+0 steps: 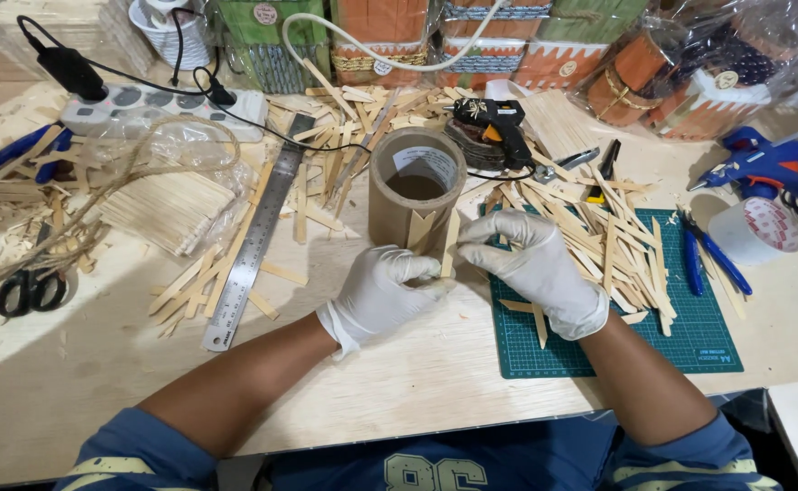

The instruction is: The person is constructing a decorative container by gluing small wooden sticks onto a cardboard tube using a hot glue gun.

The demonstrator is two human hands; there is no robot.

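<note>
Round white label [427,165] – inside cardboard tube [390,214]

This is a small handicraft workshop, seen at one crowded workbench [399,382] of pale wood. Heaps of cut wooden craft sticks [599,232] cover a green cutting mat [708,341] at the right and spill across the middle. A steel ruler [253,238] lies left of centre, with scissors [28,291] near the left edge and blue-handled pliers [712,255] on the right. A black glue gun [494,127] sits far centre, a blue glue gun [767,168] far right, both corded; a power strip [158,107] lies far left. Along the far edge stand finished stick-clad containers wrapped in clear plastic [690,82].
</note>
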